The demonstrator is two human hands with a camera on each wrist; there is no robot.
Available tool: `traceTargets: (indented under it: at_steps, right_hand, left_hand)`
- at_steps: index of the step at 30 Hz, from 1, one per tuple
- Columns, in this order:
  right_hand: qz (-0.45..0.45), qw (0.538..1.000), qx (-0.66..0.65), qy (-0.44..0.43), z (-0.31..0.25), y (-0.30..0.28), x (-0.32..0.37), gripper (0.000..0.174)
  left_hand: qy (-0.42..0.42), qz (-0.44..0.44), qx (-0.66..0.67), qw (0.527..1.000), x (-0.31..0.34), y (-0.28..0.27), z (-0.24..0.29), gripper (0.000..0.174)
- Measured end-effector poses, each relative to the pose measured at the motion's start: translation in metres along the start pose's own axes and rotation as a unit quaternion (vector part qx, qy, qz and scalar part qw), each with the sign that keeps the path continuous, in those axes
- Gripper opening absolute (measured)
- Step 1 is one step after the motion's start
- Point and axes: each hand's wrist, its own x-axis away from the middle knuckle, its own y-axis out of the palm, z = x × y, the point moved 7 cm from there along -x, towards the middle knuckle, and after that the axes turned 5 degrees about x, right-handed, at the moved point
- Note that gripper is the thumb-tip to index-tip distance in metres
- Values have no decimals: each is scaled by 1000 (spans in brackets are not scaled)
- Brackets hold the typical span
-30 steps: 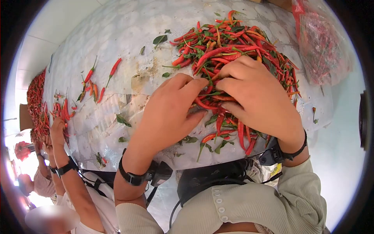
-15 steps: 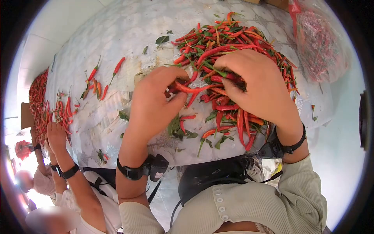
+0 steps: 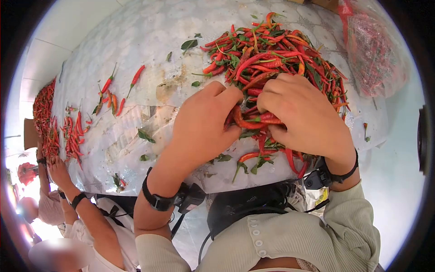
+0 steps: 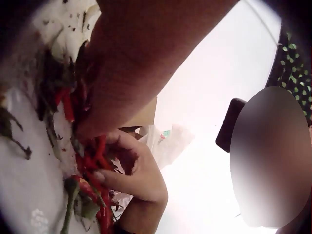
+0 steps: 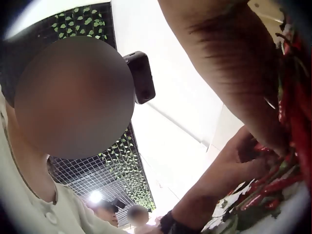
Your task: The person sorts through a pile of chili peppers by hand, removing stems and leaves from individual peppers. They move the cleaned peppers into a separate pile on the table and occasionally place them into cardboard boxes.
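Note:
Both hands work at the front of a heap of red chili peppers (image 3: pixel 276 56) mixed with green stems and leaves. My left hand (image 3: pixel 199 124) curls its fingers around chili peppers (image 3: pixel 242 120), partly hidden under its palm. Close by on the right, my right hand (image 3: pixel 306 118) pinches a chili pepper (image 3: pixel 269 118) whose green stem end points toward the left hand. In the left wrist view, the right hand (image 4: pixel 141 170) is over red chilies beyond the left forearm. The right wrist view shows the left hand (image 5: pixel 243 161) low among chilies and stems.
A few loose chilies (image 3: pixel 135 81) and leaves (image 3: pixel 189 44) lie on the plastic-covered table (image 3: pixel 118 50). A clear bag of chilies (image 3: pixel 374 59) stands at the right. Another chili pile (image 3: pixel 44 118) is at the far left, where another person's hand (image 3: pixel 59 172) reaches in.
My left hand drew left with chilies in its fingers, then came back right, close to the right hand. The right hand has shifted slightly lower. The other person's hand has moved down and left.

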Motion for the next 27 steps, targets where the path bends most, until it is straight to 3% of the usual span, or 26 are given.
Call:
traceTargets:
  at_steps: [2,5,8,11,17,23,27]
  right_hand:
    - [27,999,3,23,6,0,-1,27]
    - [50,998,4,43,11,-2,-2,30]
    - [56,998,5,30,10,-3,-4,31]
    - [62,998,23,17,6,0,-5,30]
    - [54,998,35,-3,0,9,-10,28]
    - [63,996,52,-28,-6,14,-12,22]
    - [65,996,42,-39,-9,13,-13,21]
  left_hand:
    - [-35,-11,27,999,2,-4,-3,35]
    - [-3,46,19,999,5,-16,-3,33]
    - [10,30,4,999,4,-16,-5,34]
    - [77,51,-68,993,5,-12,1,34]
    - [-42,12,-35,998,4,-7,-10,34]
    - [-33,70,48,996,7,-20,-10,39]
    - [-75,79,157,982,9,-26,-21,37]
